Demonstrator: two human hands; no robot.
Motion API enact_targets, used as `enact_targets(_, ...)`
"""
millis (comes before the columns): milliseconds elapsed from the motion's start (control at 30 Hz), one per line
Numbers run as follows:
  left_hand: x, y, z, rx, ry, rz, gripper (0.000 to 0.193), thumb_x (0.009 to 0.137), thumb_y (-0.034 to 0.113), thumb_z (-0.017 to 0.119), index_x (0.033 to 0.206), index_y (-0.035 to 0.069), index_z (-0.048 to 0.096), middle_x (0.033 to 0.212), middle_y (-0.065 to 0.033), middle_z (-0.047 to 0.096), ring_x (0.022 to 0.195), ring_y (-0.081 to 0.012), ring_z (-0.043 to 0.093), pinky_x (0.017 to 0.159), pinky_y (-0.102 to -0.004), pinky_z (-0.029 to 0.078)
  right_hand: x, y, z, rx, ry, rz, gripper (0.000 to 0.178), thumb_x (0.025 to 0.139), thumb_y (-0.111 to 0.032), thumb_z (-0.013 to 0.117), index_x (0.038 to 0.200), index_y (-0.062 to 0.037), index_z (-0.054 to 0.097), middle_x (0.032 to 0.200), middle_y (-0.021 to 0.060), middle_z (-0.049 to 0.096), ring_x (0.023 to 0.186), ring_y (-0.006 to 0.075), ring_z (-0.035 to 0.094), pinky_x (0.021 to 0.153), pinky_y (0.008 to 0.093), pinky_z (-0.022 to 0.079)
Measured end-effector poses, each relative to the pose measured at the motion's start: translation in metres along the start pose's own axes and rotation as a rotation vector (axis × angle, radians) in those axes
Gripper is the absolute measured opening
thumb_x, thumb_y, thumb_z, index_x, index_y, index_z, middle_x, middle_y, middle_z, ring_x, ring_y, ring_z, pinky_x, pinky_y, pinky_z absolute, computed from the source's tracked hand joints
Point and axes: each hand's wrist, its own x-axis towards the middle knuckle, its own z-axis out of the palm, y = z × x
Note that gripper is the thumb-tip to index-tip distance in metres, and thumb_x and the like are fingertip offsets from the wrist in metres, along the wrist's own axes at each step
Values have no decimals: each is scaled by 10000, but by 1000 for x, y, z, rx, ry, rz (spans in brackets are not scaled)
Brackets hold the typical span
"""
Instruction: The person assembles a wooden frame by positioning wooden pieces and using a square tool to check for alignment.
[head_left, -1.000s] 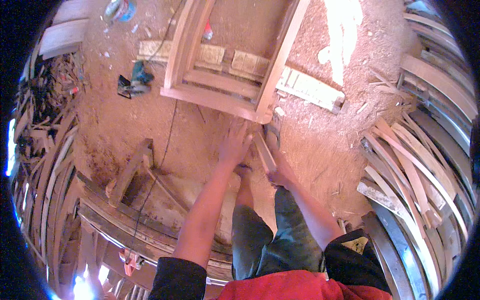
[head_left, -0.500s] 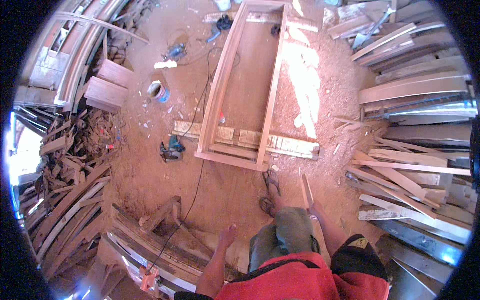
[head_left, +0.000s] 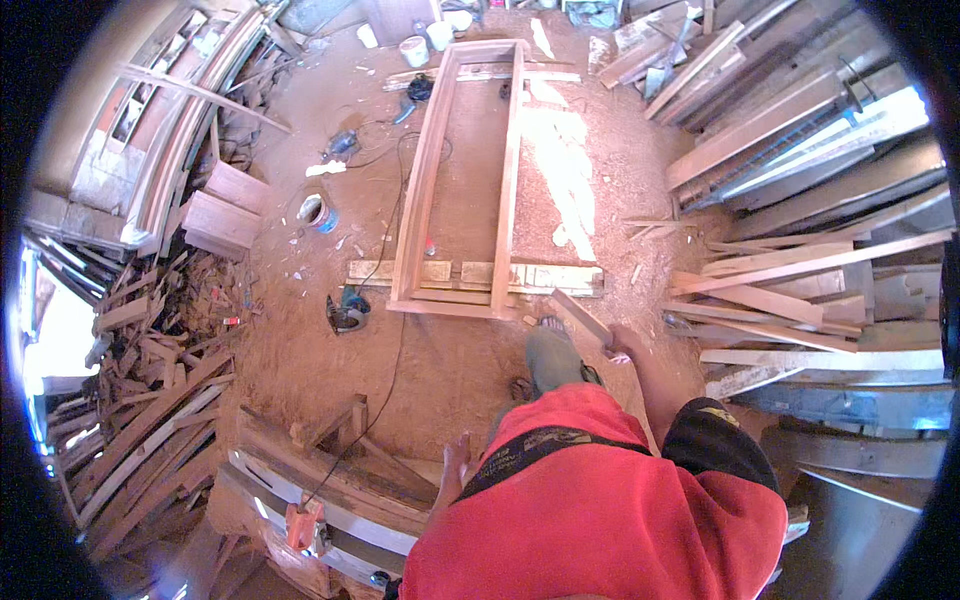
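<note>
My right hand (head_left: 628, 345) is closed round one end of a short, flat wooden board (head_left: 580, 317), which slants forward and left over the floor. Down by my left side hangs my left hand (head_left: 458, 458), holding nothing, its fingers apart. Ahead of me a long rectangular wooden frame (head_left: 509, 180) lies across two pale battens, and the nearer batten (head_left: 560, 277) sticks out on both sides. The board's far tip is close to the frame's near right corner; whether they touch I cannot tell.
Left of the frame are a green and black power tool (head_left: 348, 312), a bucket (head_left: 318, 214) and a blue power tool (head_left: 342, 145). A black cable (head_left: 398, 365) crosses the floor. Stacked planks (head_left: 780, 290) line the right, scrap wood (head_left: 165, 300) the left. A curved timber (head_left: 300, 470) lies near left.
I have stepped forward, nearer the frame. The board in my right hand has swung from pointing almost straight ahead to slanting left. My left hand stays low at my side.
</note>
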Motion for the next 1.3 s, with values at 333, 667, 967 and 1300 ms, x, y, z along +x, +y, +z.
enact_targets(333, 18, 58, -30, 170, 31, 156, 476, 984, 450, 378, 1189, 86, 604, 1109, -267, 622, 1036, -400, 613, 850, -517, 480, 9, 124, -28, 571, 105, 441, 160, 799, -142, 647, 786, 6, 587, 614, 145, 609, 506, 269, 648, 415, 379, 519)
enact_targets(667, 119, 367, -127, -342, 223, 337, 475, 951, 395, 500, 1201, 2, 591, 1105, -222, 644, 1021, -322, 630, 874, -416, 481, 84, 189, -199, 313, 217, 295, 281, 738, -185, 745, 888, 35, 652, 799, 187, 673, 693, 334, 691, 472, 447, 538)
enact_targets(967, 66, 650, -199, -724, -2, 481, 461, 971, 385, 504, 1192, -7, 603, 1093, -130, 662, 1035, -206, 621, 855, -324, 486, 143, 11, -367, 677, 28, -290, 492, 822, -306, 737, 1177, 3, 595, 906, 118, 674, 818, 162, 645, 717, 314, 542)
enact_targets(1300, 114, 739, -230, -1618, -261, 271, 337, 990, 291, 463, 1222, 50, 495, 1094, -101, 614, 953, -224, 638, 788, -363, 527, 148, -159, -414, 606, -282, -515, 396, 969, -355, 555, 1197, -34, 590, 954, 32, 636, 824, 94, 586, 692, 258, 494)
